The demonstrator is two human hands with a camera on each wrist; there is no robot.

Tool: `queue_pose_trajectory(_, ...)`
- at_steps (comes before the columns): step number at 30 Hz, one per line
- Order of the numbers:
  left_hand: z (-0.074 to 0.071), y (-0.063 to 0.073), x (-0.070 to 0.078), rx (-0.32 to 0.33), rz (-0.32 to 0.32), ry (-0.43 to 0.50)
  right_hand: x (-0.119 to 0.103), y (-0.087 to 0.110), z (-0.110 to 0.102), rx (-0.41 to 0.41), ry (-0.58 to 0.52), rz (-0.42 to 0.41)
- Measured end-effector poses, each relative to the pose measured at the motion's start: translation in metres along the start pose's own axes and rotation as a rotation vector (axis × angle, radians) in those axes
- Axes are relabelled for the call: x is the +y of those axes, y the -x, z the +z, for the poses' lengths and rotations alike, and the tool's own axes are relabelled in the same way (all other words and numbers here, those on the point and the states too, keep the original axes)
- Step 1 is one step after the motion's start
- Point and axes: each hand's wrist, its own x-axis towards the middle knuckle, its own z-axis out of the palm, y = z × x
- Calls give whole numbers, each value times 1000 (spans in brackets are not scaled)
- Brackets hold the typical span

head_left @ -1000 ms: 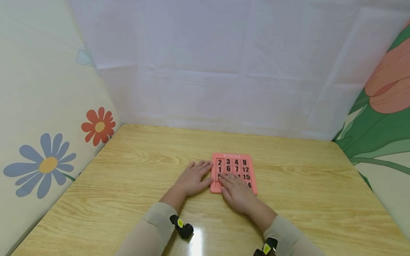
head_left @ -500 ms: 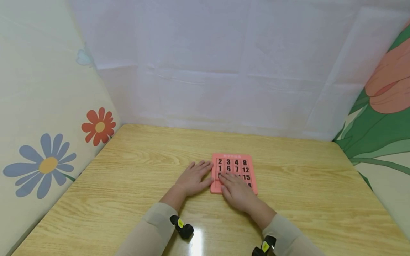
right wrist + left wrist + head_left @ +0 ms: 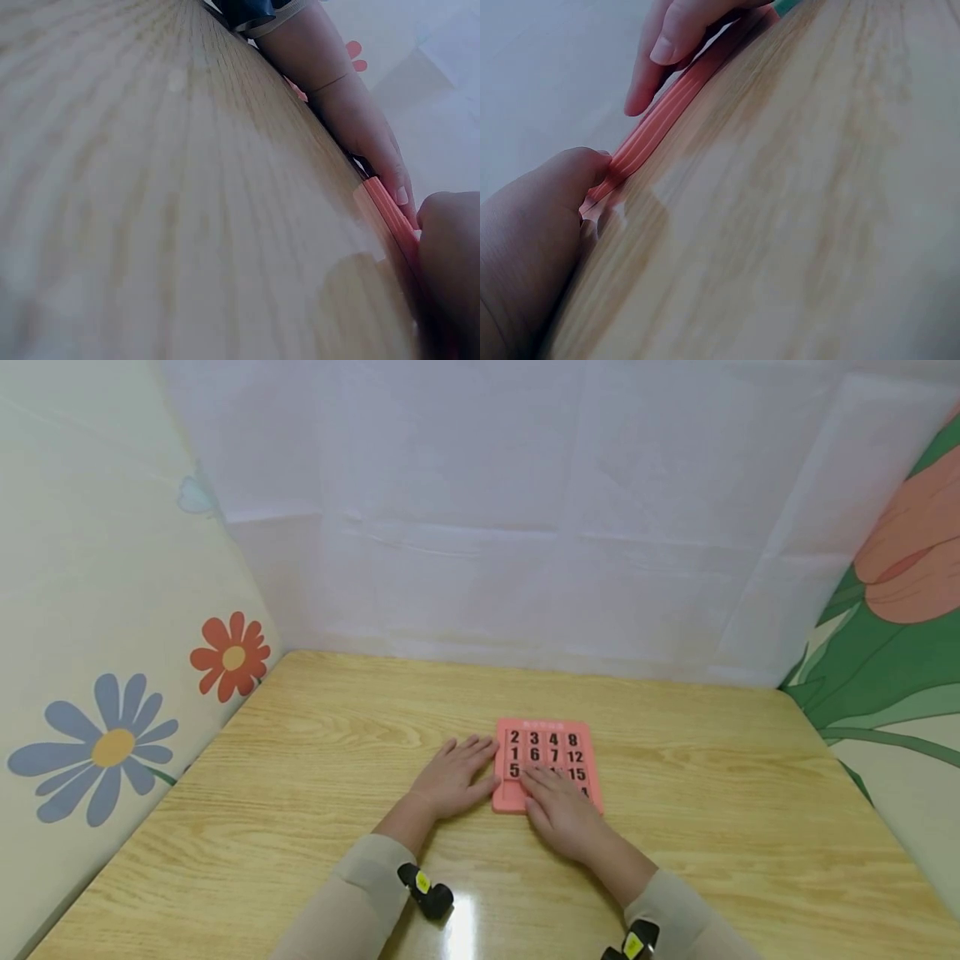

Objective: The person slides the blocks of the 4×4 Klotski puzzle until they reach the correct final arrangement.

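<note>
A pink sliding number puzzle (image 3: pixel 592 760) lies flat on the wooden table, its tiles marked with black numbers. My left hand (image 3: pixel 452 779) rests on the table at the puzzle's left side, fingers extended, with fingertips and thumb at the frame's edge. Over the lower middle of the board lies my right hand (image 3: pixel 564 814), its outstretched fingertips touching the tiles beside the 5 tile (image 3: pixel 513 770). That hand hides several tiles in the lower rows. Below the 5 a bare pink slot (image 3: pixel 513 793) shows. In the left wrist view the left thumb (image 3: pixel 577 172) meets the puzzle's corner.
The wooden table (image 3: pixel 337 710) extends around the puzzle on all sides. A white cloth (image 3: pixel 480 527) hangs behind its far edge. Flower-printed panels (image 3: pixel 112 610) stand at the left and right. Both wrists wear small black cameras (image 3: pixel 427 893) over light sleeves.
My right hand has shifted slightly rightward, uncovering the 5 tile. The left column of tiles sits a little farther up the board. My left hand has stayed in place.
</note>
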Motion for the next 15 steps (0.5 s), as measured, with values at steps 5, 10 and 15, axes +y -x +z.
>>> queue_pose_trajectory(5, 0, -1, 0, -4, -3, -2, 5, 11, -3, 28, 5, 17)
queue_pose_trajectory(10, -1, 0, 1, -8, 0, 0, 10, 24, -6, 33, 1, 40)
queue_pose_trajectory(15, -1, -1, 0, -13, 2, 8, 18, 37, -10, 41, 2, 58)
